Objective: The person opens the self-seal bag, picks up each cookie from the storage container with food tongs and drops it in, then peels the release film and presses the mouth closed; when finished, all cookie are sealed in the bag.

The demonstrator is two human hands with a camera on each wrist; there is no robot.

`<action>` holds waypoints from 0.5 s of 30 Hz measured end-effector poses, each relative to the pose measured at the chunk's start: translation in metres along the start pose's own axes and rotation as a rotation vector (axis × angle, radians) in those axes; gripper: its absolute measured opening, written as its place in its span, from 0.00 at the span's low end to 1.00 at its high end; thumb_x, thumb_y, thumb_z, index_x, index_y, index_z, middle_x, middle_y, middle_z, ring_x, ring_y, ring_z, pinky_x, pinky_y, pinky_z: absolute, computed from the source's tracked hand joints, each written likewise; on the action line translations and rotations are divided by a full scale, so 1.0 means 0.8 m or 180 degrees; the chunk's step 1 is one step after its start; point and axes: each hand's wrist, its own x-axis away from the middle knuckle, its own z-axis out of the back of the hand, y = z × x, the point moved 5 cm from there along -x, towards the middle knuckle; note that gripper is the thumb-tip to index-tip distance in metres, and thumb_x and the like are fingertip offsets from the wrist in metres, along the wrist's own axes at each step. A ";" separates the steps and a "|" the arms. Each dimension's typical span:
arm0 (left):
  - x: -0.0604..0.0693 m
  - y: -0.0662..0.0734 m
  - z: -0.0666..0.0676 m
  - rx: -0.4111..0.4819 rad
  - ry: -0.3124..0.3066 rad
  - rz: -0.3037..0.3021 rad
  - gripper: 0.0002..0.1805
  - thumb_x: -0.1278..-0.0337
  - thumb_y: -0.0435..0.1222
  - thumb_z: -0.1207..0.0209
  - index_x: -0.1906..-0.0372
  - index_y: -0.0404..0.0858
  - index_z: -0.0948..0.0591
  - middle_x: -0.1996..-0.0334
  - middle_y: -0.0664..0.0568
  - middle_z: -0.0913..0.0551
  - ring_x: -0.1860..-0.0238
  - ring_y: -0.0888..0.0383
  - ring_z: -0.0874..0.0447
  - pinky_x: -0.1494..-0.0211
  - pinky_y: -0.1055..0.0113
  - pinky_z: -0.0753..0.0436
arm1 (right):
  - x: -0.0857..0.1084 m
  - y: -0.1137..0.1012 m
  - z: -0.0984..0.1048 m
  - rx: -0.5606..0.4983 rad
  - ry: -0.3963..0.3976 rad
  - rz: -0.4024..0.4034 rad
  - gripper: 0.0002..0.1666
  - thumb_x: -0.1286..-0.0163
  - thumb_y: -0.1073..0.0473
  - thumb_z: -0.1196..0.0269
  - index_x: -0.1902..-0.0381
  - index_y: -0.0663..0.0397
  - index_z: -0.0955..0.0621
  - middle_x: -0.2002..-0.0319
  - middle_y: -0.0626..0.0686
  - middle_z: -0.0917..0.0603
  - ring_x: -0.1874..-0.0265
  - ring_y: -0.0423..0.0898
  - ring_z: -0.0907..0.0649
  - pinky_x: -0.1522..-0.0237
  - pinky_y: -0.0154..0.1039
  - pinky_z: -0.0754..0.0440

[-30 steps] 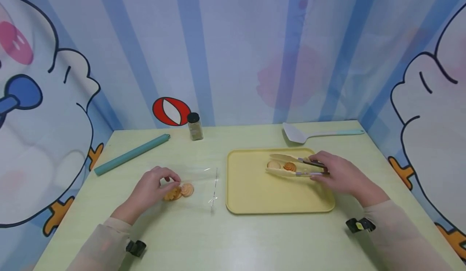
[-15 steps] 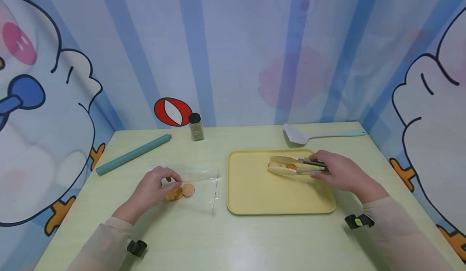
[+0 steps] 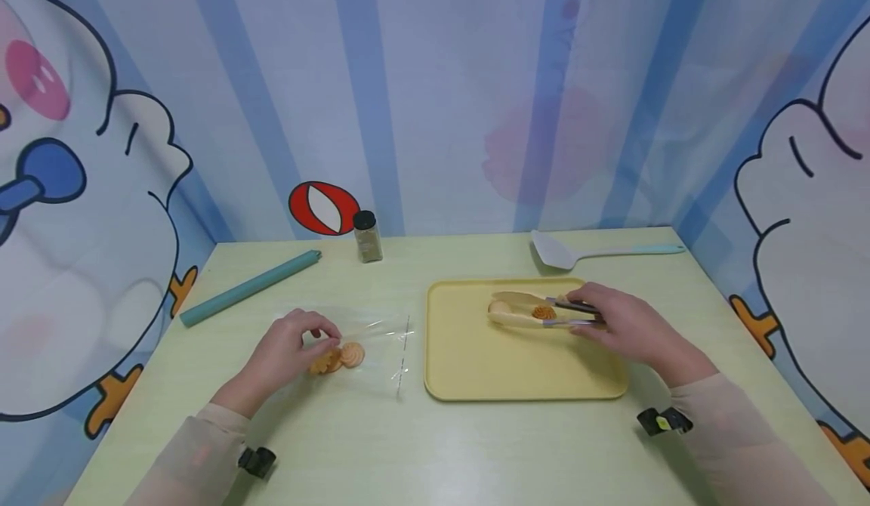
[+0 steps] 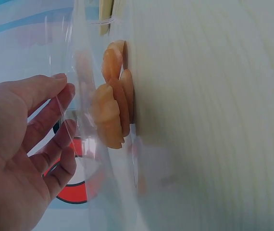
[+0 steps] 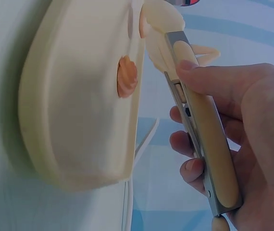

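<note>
My left hand [image 3: 288, 347] pinches the edge of a clear plastic bag [image 3: 381, 340] between thumb and forefinger. Inside lie several cookies [image 4: 112, 106], bunched near the fingertips. Over the yellow tray [image 3: 489, 377], my right hand [image 3: 621, 321] grips a pair of tongs [image 5: 206, 130] with cream-coloured tips. A pale cookie [image 3: 499, 307] is between the tongs' tips; how firmly they squeeze it I cannot tell. Farther back between the two arms of the tongs, a browner swirled cookie [image 5: 127, 77] rests on the tray.
A spatula [image 3: 553, 251] lies behind the tray. At the back of the table stands a spice jar [image 3: 368, 238] with a black lid. A green rod-shaped roll [image 3: 251, 288] lies at the left. A printed curtain [image 3: 442, 98] closes off the back.
My right hand and the tongs have shifted slightly left, and the pale cookie has moved left with the tips. The browner cookie stays put. My left hand keeps its place on the bag.
</note>
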 end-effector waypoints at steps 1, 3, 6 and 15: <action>0.000 0.000 0.000 0.0004 -0.0001 0.0007 0.03 0.37 0.37 0.30 0.60 0.48 0.11 0.61 0.60 0.14 0.55 0.54 0.23 0.55 0.59 0.24 | 0.000 -0.003 0.000 -0.0011 0.0007 0.0026 0.27 0.32 0.52 0.28 0.38 0.53 0.19 0.48 0.53 0.14 0.66 0.39 0.20 0.60 0.46 0.19; 0.000 0.000 0.000 0.0016 -0.0005 0.0021 0.03 0.37 0.37 0.30 0.59 0.48 0.11 0.61 0.60 0.14 0.55 0.53 0.23 0.55 0.59 0.24 | -0.001 -0.010 0.000 -0.0014 0.0017 0.0082 0.28 0.32 0.52 0.28 0.38 0.53 0.19 0.46 0.54 0.15 0.64 0.42 0.17 0.58 0.49 0.17; 0.000 -0.001 -0.001 0.0023 -0.0013 0.0051 0.04 0.37 0.37 0.30 0.59 0.48 0.11 0.60 0.60 0.13 0.54 0.53 0.23 0.55 0.59 0.24 | -0.003 -0.020 -0.001 -0.0004 0.0033 0.0160 0.28 0.33 0.52 0.28 0.37 0.53 0.20 0.44 0.54 0.15 0.58 0.47 0.14 0.54 0.52 0.16; -0.002 0.003 0.002 -0.0007 0.0026 -0.0008 0.03 0.37 0.37 0.30 0.59 0.47 0.11 0.60 0.59 0.13 0.55 0.54 0.23 0.56 0.60 0.25 | -0.013 -0.056 -0.008 -0.0037 0.0102 0.0485 0.26 0.32 0.50 0.28 0.39 0.50 0.19 0.46 0.50 0.15 0.54 0.46 0.16 0.52 0.51 0.16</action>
